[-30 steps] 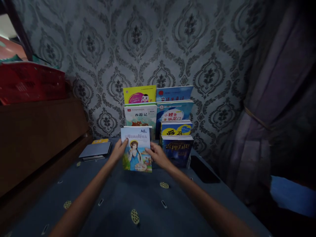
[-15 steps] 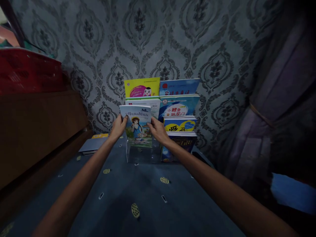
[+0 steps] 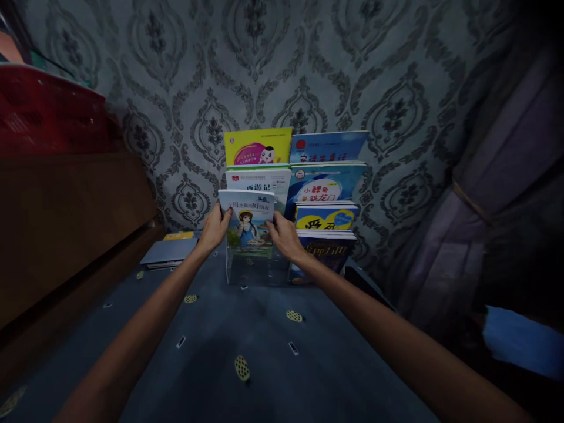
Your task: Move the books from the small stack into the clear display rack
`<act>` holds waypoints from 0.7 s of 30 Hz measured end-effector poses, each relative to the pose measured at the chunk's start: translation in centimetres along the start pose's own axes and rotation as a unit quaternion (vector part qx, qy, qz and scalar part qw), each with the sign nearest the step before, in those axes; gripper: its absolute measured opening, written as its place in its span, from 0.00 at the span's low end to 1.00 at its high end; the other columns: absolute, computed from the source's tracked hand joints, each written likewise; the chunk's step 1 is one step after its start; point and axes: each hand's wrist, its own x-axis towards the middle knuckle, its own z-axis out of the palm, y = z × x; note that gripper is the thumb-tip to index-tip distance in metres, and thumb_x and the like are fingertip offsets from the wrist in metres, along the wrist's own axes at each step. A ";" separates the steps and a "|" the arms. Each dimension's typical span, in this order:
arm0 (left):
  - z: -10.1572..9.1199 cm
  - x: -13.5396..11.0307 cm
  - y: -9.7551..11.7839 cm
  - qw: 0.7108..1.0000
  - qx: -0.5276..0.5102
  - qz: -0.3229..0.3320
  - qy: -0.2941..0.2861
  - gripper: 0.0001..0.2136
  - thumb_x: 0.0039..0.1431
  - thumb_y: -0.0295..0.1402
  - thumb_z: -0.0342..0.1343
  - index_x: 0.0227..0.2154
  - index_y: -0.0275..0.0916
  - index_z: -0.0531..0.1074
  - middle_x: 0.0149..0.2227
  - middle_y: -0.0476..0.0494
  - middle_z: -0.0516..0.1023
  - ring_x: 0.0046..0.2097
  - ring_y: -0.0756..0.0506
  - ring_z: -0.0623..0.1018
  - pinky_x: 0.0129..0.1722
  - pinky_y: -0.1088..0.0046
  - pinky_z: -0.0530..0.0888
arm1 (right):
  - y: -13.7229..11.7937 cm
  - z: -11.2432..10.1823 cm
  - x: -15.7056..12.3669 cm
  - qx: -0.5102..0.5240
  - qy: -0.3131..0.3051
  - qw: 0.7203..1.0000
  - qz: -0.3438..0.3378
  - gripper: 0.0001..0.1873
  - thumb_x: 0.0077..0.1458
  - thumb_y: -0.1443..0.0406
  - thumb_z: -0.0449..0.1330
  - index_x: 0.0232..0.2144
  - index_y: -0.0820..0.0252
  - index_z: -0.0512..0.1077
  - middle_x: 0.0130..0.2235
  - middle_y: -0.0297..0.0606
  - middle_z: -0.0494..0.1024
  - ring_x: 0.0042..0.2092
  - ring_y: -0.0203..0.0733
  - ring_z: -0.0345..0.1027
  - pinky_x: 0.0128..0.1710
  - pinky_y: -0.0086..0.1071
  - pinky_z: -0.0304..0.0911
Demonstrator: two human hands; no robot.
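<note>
Fingers [image 3: 224, 212] gripping both edges, book [image 3: 247, 226] upright, cover facing viewer

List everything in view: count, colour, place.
display rack: one, clear, tiered, centre
girl-cover book: one, pale blue, upright at the rack's front left
yellow book: one, yellow, rack's rear left
white book: one, white, behind the girl-cover book
right-column books: four, mostly blue, stepped
notebook stack: one, grey over yellow, left of the rack
basket: one, red, far left
cloth: one, dark blue, spotted
curtain: one, purple, right
left grip: one, bare, book's left edge
right grip: one, bare, book's right edge
</note>
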 end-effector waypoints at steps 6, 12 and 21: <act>0.4 -0.3 -0.1 1.000 0.017 0.005 -0.013 0.09 0.67 0.36 0.45 0.41 0.37 0.66 0.37 0.41 0.76 0.40 0.41 0.76 0.39 0.68 0.70 | 0.1 -0.1 -0.3 -0.030 0.013 0.999 -0.011 0.05 0.59 0.64 0.48 0.34 0.58 0.63 0.34 0.42 0.73 0.35 0.45 0.66 0.36 0.34 0.59; 0.6 -0.5 -0.6 0.995 0.100 0.001 -0.028 0.07 0.66 0.34 0.46 0.40 0.37 0.65 0.39 0.38 0.76 0.42 0.40 0.76 0.41 0.67 0.70 | -0.3 0.2 -1.1 -0.121 -0.039 0.992 0.025 0.04 0.59 0.67 0.50 0.36 0.60 0.64 0.39 0.45 0.74 0.41 0.46 0.67 0.40 0.34 0.60; 1.1 -1.2 -1.1 0.980 0.185 0.008 -0.070 0.08 0.68 0.34 0.42 0.39 0.38 0.65 0.38 0.38 0.76 0.43 0.40 0.77 0.41 0.67 0.70 | -2.4 -0.4 -2.2 -0.178 -0.102 0.969 0.140 0.10 0.64 0.67 0.49 0.46 0.65 0.63 0.46 0.50 0.75 0.44 0.46 0.71 0.39 0.31 0.59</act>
